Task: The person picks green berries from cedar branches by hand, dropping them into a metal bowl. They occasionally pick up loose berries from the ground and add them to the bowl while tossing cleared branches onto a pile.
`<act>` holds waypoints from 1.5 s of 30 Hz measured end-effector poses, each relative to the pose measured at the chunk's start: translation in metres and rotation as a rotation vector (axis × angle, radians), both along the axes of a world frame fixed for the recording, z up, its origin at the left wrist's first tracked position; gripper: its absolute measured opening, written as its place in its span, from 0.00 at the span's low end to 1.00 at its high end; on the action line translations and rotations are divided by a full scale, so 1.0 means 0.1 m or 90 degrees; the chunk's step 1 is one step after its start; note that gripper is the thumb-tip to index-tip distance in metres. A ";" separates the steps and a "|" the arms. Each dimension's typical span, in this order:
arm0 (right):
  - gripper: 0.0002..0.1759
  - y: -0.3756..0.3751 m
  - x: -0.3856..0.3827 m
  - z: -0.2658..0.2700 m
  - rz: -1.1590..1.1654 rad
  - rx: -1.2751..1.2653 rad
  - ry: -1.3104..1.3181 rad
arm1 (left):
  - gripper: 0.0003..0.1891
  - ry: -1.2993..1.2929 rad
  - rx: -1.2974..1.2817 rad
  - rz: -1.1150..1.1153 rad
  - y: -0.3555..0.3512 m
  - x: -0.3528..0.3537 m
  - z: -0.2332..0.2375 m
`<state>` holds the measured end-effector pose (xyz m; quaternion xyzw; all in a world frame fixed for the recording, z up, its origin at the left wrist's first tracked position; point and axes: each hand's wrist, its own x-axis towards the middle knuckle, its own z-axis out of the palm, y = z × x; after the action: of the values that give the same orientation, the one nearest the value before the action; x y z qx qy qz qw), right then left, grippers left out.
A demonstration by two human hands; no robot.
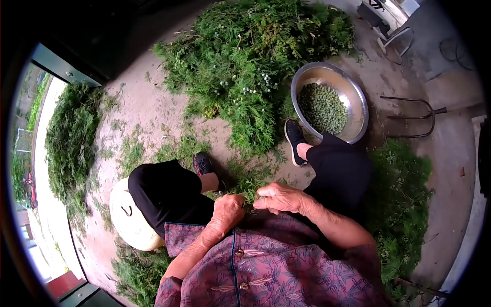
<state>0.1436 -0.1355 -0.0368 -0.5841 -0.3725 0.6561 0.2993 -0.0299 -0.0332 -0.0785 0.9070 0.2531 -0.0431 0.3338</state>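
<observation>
My left hand (228, 210) is closed in front of my lap, wrapped round a leafy green sprig (249, 192) whose tips stick out between my hands. Close beside it, my right hand (280, 198) has its thumb and fingers drawn together at the sprig; what sits in the pinch is too small to make out. Beyond my right foot stands a wide metal basin (358, 128), tilted in view, partly filled with small round green berries (323, 108). A big heap of green conifer branches (240, 71), some with pale berries, lies ahead of my feet.
More cut branches lie at the left (71, 148) and right (401, 194). A metal fork (432, 117) rests on the floor right of the basin. A pale round object (130, 217) is by my left leg. An open doorway (51, 153) is at far left.
</observation>
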 end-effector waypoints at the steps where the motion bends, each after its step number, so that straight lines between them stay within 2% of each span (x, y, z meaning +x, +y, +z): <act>1: 0.19 -0.02 0.02 0.00 -0.021 -0.024 0.069 | 0.12 0.006 0.007 -0.015 -0.01 0.02 0.00; 2: 0.18 -0.03 0.03 -0.01 -0.040 -0.046 0.138 | 0.12 0.012 0.017 -0.029 -0.01 0.03 0.00; 5: 0.16 -0.04 0.10 -0.07 0.008 -0.121 0.179 | 0.10 0.049 0.037 -0.069 -0.04 0.05 0.01; 8: 0.14 -0.11 0.30 0.01 -0.004 -0.065 0.256 | 0.07 0.043 0.061 0.010 0.09 -0.15 -0.43; 9: 0.13 -0.13 0.39 0.07 -0.115 -0.088 0.289 | 0.12 0.047 -0.002 0.070 0.17 -0.17 -0.34; 10: 0.12 -0.14 0.53 0.17 -0.235 -0.103 0.275 | 0.15 -0.072 -0.173 0.137 0.17 -0.19 -0.35; 12: 0.11 -0.19 0.84 0.12 -0.440 -0.043 0.227 | 0.15 -0.067 -0.264 0.192 0.11 -0.15 -0.28; 13: 0.08 -0.18 0.98 0.09 -0.575 -0.071 0.201 | 0.16 -0.071 -0.332 0.213 0.10 -0.12 -0.24; 14: 0.05 -0.25 1.20 -0.05 -0.670 -0.015 0.189 | 0.17 -0.073 -0.401 0.234 0.09 -0.09 -0.18; 16: 0.05 -0.25 1.57 -0.07 -0.957 0.004 0.141 | 0.20 -0.084 -0.525 0.278 0.10 -0.02 -0.01; 18: 0.14 -0.40 2.06 -0.23 -1.043 0.117 0.221 | 0.23 -0.098 -0.634 0.324 0.13 0.04 0.18; 20: 0.25 -0.39 2.22 -0.01 -1.129 0.208 0.228 | 0.22 -0.106 -0.626 0.283 0.15 -0.02 0.06; 23: 0.27 -0.62 2.66 -0.21 -1.125 0.289 0.236 | 0.21 -0.094 -0.592 0.191 0.19 -0.02 0.08; 25: 0.26 -0.55 2.59 -0.03 -1.191 0.288 0.203 | 0.21 -0.065 -0.659 0.224 0.14 0.00 0.07; 27: 0.21 -0.62 2.70 -0.12 -1.224 0.295 0.190 | 0.19 -0.018 -0.738 0.283 0.10 -0.01 0.04; 28: 0.20 -0.73 2.80 -0.31 -1.182 0.330 0.146 | 0.17 0.012 -0.684 0.269 0.10 0.02 0.07; 29: 0.19 -0.86 2.97 -0.51 -1.143 0.292 0.141 | 0.15 0.025 -0.668 0.200 0.13 0.00 0.06; 30: 0.18 -0.87 3.00 -0.59 -1.142 0.278 0.143 | 0.14 -0.078 -0.456 -0.005 0.09 -0.16 -0.40; 31: 0.18 -0.95 3.10 -0.76 -1.156 0.285 0.230 | 0.13 -0.058 -0.075 -0.328 0.19 -0.18 -0.33; 32: 0.17 -1.02 3.17 -0.90 -1.173 0.291 0.314 | 0.12 -0.130 -0.194 -0.240 0.13 -0.24 -0.58; 34: 0.15 -1.05 3.18 -0.91 -1.155 0.292 0.333 | 0.15 0.107 -0.444 0.141 0.25 -0.02 0.06; 36: 0.12 -1.05 3.22 -0.95 -1.139 0.237 0.287 | 0.15 -0.228 -0.538 0.236 0.45 -0.11 0.16; 37: 0.09 -1.06 3.23 -0.95 -1.125 0.220 0.299 | 0.13 -0.219 -0.765 0.584 0.68 -0.12 0.31; 38: 0.09 -1.05 3.22 -0.95 -1.120 0.210 0.301 | 0.12 -0.365 -0.654 0.673 1.08 -0.24 0.36; 39: 0.09 -1.06 3.24 -0.95 -1.117 0.198 0.300 | 0.16 -0.528 -0.565 0.770 1.52 -0.41 0.72; 40: 0.09 -1.08 3.25 -0.95 -1.115 0.189 0.298 | 0.26 -0.798 -0.463 0.702 1.99 -0.71 0.94; 41: 0.09 -1.10 3.23 -0.94 -1.108 0.193 0.297 | 0.36 -0.850 -0.392 0.698 2.38 -1.09 1.27; 42: 0.08 -1.07 3.20 -0.92 -1.100 0.200 0.296 | 0.40 -0.906 -0.319 0.843 2.38 -1.14 1.77; 43: 0.08 -1.02 3.17 -0.90 -1.092 0.209 0.297 | 0.39 -0.939 -0.302 0.905 2.63 -1.45 1.86; 45: 0.08 -0.93 3.10 -0.90 -1.026 0.236 0.295 | 0.30 -1.003 -0.306 0.859 2.82 -1.63 1.96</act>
<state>0.4536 -0.2289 -0.1269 -0.4632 0.1253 0.2748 0.8332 -0.1932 0.2492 0.1179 0.2615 0.4007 0.7013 0.5285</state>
